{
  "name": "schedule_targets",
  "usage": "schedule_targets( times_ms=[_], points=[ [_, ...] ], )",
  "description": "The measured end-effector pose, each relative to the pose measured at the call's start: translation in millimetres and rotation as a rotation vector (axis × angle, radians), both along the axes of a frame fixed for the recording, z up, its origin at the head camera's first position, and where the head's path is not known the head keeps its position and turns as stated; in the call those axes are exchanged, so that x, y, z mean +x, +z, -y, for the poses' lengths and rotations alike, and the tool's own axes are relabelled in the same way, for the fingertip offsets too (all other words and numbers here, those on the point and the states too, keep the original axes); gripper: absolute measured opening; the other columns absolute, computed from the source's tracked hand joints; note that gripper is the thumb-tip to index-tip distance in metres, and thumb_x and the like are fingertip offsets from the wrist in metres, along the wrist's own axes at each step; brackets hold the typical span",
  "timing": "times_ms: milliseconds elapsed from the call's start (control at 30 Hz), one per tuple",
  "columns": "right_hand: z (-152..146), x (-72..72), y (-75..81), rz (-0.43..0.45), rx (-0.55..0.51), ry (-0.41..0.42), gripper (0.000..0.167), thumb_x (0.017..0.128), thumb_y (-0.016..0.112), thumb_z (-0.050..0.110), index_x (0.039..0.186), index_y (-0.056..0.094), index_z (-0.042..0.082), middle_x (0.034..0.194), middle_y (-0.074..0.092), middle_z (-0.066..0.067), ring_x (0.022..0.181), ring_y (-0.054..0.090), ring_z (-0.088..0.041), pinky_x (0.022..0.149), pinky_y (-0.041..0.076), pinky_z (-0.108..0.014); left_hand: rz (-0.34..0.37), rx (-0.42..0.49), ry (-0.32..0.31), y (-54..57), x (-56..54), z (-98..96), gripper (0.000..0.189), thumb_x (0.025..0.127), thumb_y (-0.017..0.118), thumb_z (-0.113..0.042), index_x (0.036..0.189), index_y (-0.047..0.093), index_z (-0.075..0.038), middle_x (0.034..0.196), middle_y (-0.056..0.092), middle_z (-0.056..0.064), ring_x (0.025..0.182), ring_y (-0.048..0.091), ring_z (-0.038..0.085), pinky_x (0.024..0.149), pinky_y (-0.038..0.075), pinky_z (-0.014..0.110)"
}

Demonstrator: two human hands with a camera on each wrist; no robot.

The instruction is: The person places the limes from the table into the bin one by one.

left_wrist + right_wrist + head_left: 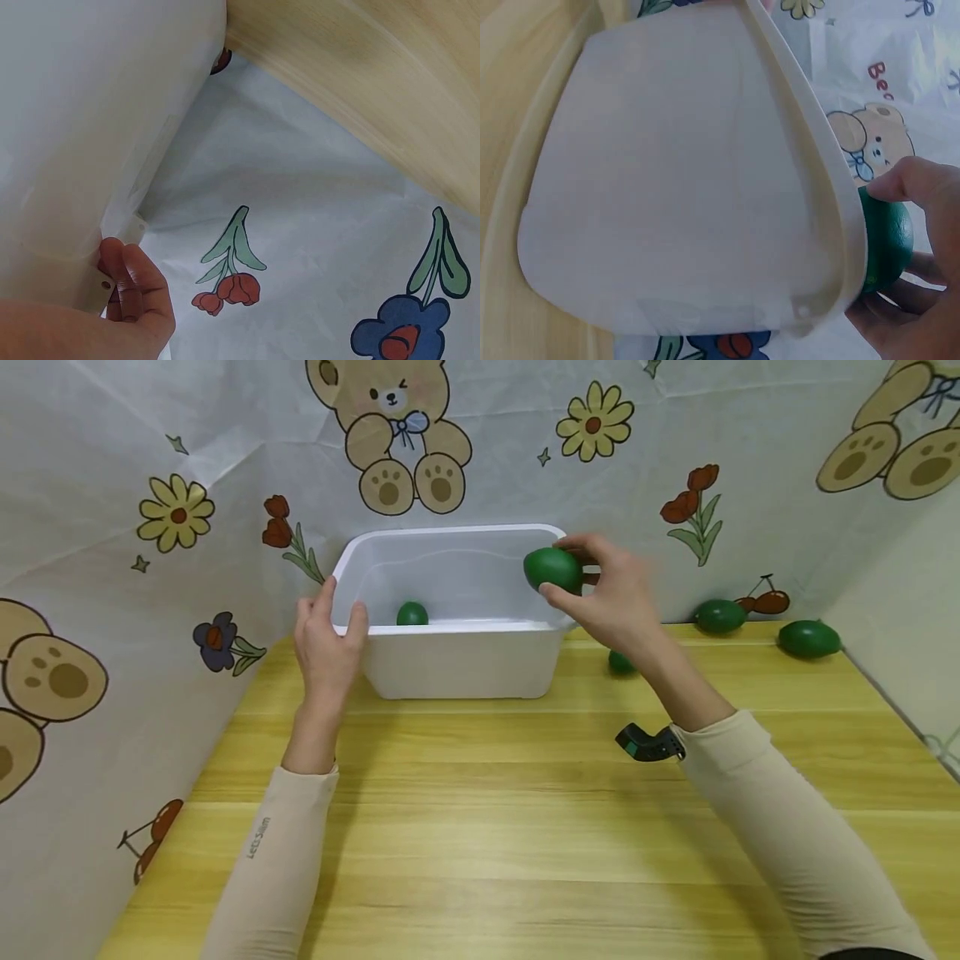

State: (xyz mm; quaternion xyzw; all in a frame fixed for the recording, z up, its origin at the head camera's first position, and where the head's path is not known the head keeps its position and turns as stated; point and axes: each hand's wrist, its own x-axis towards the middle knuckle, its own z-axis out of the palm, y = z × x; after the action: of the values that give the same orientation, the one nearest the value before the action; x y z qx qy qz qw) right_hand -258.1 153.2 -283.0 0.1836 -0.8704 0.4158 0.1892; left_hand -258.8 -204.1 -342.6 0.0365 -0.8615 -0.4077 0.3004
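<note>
A white plastic bin (465,664) stands at the back of the table. My left hand (327,639) grips its left rim; in the left wrist view the fingertips (129,300) curl under the rim. Above the bin's right end, my right hand (618,593) holds a smooth green lime-like fruit (552,570) between thumb and fingers. The right wrist view shows that held fruit (889,238) partly hidden behind the bin's rim. Another green fruit (412,613) lies inside the bin, its lower part hidden by the front wall.
One green fruit (621,663) sits right of the bin, partly covered by my right forearm. Two more, a green fruit (720,617) and a green fruit (809,639), lie at the back right. A printed cloth (510,485) hangs behind the wooden table (480,827).
</note>
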Motion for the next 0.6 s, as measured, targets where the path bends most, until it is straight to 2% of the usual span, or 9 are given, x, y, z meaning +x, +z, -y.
schedule_targets(
  times_ms=[100, 233, 333, 467, 600],
  points=[
    [8.7, -1.5, -4.3, -0.020, 0.033, 0.063, 0.052, 0.092, 0.079, 0.021, 0.138, 0.062, 0.006, 0.134, 0.068, -0.014, 0.116, 0.065, -0.028, 0.100, 0.055, -0.047, -0.009, -0.006, 0.003, 0.7, 0.4, 0.4, 0.066, 0.100, 0.055, -0.044, 0.158, 0.051, -0.012, 0.121, 0.054, 0.023, 0.109, 0.054, 0.035, 0.095, 0.047, 0.048],
    [11.7, -4.2, -12.7, -0.106, 0.106, 0.120, 0.048, 0.089, 0.080, 0.020, 0.133, 0.067, 0.007, 0.127, 0.072, -0.010, 0.104, 0.066, -0.024, 0.090, 0.052, -0.039, -0.033, -0.023, -0.001, -0.9, -1.4, 0.7, 0.066, 0.099, 0.056, -0.043, 0.156, 0.052, -0.010, 0.119, 0.055, 0.024, 0.106, 0.055, 0.038, 0.092, 0.046, 0.047],
    [12.1, -5.5, -16.4, -0.157, 0.130, 0.151, 0.046, 0.088, 0.078, 0.020, 0.131, 0.069, 0.008, 0.124, 0.073, -0.007, 0.101, 0.065, -0.021, 0.087, 0.049, -0.037, -0.051, -0.027, -0.001, -1.0, -2.6, 1.6, 0.065, 0.099, 0.057, -0.042, 0.155, 0.053, -0.009, 0.118, 0.056, 0.025, 0.106, 0.056, 0.039, 0.092, 0.046, 0.048],
    [12.3, -4.7, -17.8, -0.134, 0.127, 0.182, 0.040, 0.088, 0.073, 0.019, 0.128, 0.071, 0.011, 0.118, 0.074, -0.003, 0.100, 0.065, -0.018, 0.088, 0.046, -0.036, -0.055, -0.022, -0.004, -1.8, -3.7, 3.3, 0.065, 0.098, 0.058, -0.042, 0.155, 0.054, -0.009, 0.118, 0.056, 0.025, 0.106, 0.056, 0.039, 0.093, 0.046, 0.049],
    [13.2, -3.1, -17.8, -0.073, 0.145, 0.195, 0.032, 0.092, 0.069, 0.019, 0.123, 0.073, 0.015, 0.110, 0.077, 0.000, 0.099, 0.067, -0.018, 0.080, 0.042, -0.034, -0.053, -0.023, 0.001, -3.0, -3.6, 5.1, 0.066, 0.098, 0.057, -0.042, 0.155, 0.054, -0.009, 0.119, 0.056, 0.025, 0.106, 0.057, 0.039, 0.093, 0.046, 0.050]
  ],
)
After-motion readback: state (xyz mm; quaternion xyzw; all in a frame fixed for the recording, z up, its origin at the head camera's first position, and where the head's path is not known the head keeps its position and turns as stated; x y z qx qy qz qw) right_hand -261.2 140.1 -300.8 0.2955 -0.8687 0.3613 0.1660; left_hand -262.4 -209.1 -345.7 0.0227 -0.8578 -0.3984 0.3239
